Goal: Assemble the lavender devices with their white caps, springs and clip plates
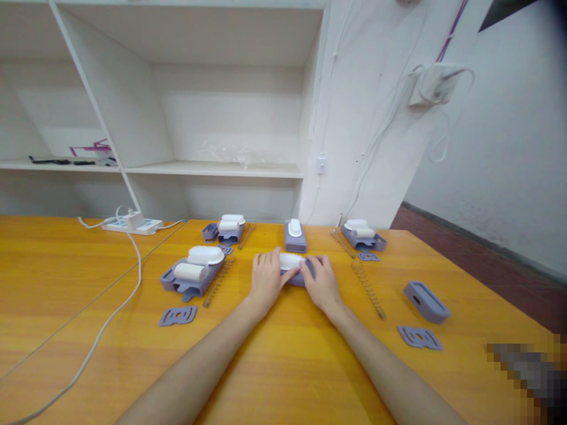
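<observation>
no legible text, labels, numbers

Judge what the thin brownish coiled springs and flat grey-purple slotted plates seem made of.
Coiled springs: probably metal wire, suggested by thin, open, even loops; finish unclear.
Slotted plates: likely matte plastic, evenly coloured without strong glints, with clean cut-outs; rubber remains possible.

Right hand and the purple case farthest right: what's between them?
In the head view, a spring lies on the table between the right hand and the purple case.
</observation>
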Tool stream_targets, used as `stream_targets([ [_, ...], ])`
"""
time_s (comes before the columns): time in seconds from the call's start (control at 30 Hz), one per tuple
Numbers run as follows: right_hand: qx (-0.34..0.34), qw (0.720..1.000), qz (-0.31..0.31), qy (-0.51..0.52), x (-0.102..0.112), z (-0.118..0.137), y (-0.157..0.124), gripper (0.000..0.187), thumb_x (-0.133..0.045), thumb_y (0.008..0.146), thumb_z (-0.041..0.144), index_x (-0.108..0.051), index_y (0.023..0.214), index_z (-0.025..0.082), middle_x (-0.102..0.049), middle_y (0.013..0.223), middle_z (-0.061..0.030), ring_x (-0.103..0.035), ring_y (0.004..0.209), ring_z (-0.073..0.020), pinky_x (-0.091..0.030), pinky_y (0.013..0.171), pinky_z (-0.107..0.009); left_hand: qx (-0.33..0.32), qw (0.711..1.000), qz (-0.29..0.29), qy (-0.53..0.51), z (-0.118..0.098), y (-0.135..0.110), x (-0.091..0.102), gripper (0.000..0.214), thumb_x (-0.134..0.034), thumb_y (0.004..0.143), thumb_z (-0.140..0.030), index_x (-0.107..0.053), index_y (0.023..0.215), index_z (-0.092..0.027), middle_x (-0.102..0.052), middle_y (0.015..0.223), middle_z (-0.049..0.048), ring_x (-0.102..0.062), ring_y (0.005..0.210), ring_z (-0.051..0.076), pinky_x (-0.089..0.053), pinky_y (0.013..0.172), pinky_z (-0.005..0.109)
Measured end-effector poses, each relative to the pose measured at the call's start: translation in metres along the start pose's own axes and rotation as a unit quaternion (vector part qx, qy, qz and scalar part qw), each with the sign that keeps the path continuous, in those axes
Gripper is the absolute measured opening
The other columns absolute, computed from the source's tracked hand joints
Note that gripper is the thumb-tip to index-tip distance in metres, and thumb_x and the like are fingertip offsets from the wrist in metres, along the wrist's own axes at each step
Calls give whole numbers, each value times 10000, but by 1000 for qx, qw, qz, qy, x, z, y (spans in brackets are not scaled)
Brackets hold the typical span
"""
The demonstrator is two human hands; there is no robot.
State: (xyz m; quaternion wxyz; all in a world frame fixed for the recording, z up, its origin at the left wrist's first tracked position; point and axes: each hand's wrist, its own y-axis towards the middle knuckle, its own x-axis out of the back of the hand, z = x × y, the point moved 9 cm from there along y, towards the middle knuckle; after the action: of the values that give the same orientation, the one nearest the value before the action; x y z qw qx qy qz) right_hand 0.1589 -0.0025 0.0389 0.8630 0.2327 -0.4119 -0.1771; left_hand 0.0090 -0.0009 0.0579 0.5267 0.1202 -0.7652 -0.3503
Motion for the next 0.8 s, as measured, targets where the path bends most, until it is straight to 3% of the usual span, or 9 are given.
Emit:
stream_targets([
  [0.23, 33, 995, 53, 79, -9, -3, 2, 376, -429, 862, 389, -551, 1170, 212, -472, 1059, -80, -480, 1050, -201, -364, 952, -348, -34, 996, 25, -82, -9, -4, 0, 555, -507, 802, -487, -373, 1244, -180, -525, 1223, 119, -463, 1148, 236, -257, 1015, 443],
  [0.47, 21, 991, 54, 120, -11, -6, 4, 362, -586, 755, 401, -615, 1049, 190, -512, 1040, -71, -499, 1018, -207, -364, 949, -341, -25, 992, 26, -120, -6, -4, -3, 663, -583, 735, -480, -332, 1274, -186, -517, 1241, 115, -453, 1167, 241, -213, 1048, 465],
  [0.67, -8, 987, 40, 155, -15, -18, 8, 348, -593, 749, 395, -636, 1019, 181, -546, 1006, -73, -529, 969, -200, -399, 903, -333, 28, 998, 13, -52, 3, -6, -1, 892, -567, 623, -683, -337, 1283, -128, -492, 1258, 173, -438, 1180, 296, -191, 1045, 501],
  [0.8, -4, 988, 36, 149, -14, -20, 10, 356, -548, 787, 388, -626, 1048, 158, -540, 1016, -87, -524, 983, -197, -389, 917, -331, 72, 997, 23, 13, 11, -10, -4, 867, -485, 645, -733, -428, 1216, -83, -480, 1254, 236, -444, 1160, 349, -168, 1029, 543],
])
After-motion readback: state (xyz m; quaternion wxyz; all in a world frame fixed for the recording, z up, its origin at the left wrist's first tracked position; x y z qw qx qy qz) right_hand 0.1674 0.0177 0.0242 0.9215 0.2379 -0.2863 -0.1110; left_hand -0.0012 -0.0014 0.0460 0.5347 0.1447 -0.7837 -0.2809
